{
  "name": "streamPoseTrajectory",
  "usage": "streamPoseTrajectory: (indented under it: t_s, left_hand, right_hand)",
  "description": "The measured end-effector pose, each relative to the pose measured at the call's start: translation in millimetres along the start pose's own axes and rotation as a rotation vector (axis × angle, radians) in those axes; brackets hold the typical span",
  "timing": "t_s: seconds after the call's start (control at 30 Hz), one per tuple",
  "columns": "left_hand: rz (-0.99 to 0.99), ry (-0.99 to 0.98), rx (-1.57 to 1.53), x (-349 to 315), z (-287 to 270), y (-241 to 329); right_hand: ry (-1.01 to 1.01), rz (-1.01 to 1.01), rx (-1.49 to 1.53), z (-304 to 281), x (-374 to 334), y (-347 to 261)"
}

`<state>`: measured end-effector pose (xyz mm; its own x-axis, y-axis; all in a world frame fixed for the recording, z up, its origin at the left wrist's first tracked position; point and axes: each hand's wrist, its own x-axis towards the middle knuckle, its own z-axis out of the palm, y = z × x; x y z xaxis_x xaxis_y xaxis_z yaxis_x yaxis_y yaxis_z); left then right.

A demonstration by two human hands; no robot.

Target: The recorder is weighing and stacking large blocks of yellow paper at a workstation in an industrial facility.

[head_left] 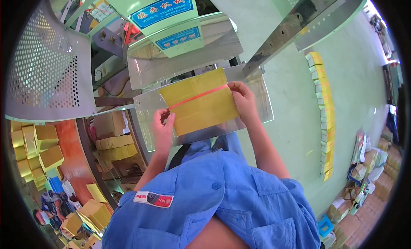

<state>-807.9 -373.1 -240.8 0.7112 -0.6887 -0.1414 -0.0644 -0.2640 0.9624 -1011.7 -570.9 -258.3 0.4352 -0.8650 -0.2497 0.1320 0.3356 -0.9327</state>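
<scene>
A flat yellow cardboard pack (201, 114) with a red strap (199, 96) across its middle lies tilted over a shiny metal tray (147, 135) in front of my body. Its left edge is gripped by my left hand (162, 124), thumb and fingers bent close to the strap's end. At the opposite edge, my right hand (244, 101) curls its fingers round the side, near where the strap runs over. The underside of the pack is hidden, and so are some of my fingertips.
Behind the tray stands a machine with a sheet-metal cover (184, 56) and a slanted metal beam (291, 32). A perforated guard (51, 69) is at left. A long row of yellow packs (326, 116) lies on the floor at right. Yellow boxes (47, 137) are stacked at left.
</scene>
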Motion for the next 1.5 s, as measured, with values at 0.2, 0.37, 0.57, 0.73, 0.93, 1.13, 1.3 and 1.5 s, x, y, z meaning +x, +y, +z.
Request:
streamPoseTrajectory:
  t_s: [0.2,0.37,0.57,0.73,0.93,1.13,1.3,1.5]
  left_hand:
    - [0.041,0.008,-0.056,-2.4,4.9,-1.4]
    - [0.092,-0.027,0.035,1.8,0.8,-4.8]
    - [-0.251,0.009,-0.304,35.8,-8.2,-31.8]
    - [-0.060,-0.291,0.025,16.9,-14.7,-43.1]
    - [-0.146,-0.732,-0.110,4.1,138.8,-34.1]
    - [-0.282,-1.111,-0.135,-87.6,291.9,-4.9]
    - [-0.429,-1.316,-0.116,-225.5,435.7,38.1]
    - [-0.567,-1.213,-0.074,-350.7,517.7,97.0]
  right_hand:
    - [0.092,-0.074,0.090,10.2,1.0,19.2]
    - [0.083,-0.065,0.012,0.4,8.2,22.7]
    - [0.143,0.137,-0.060,-27.2,24.4,14.8]
    - [0.058,-0.295,-0.558,9.4,46.8,75.2]
    - [0.418,-0.096,-0.208,-64.3,-76.7,74.1]
    - [0.722,-0.028,0.236,-224.3,-224.2,41.5]
    - [0.986,-0.155,0.214,-364.8,-338.2,58.9]
    - [1.093,-0.143,0.460,-486.7,-436.8,8.8]
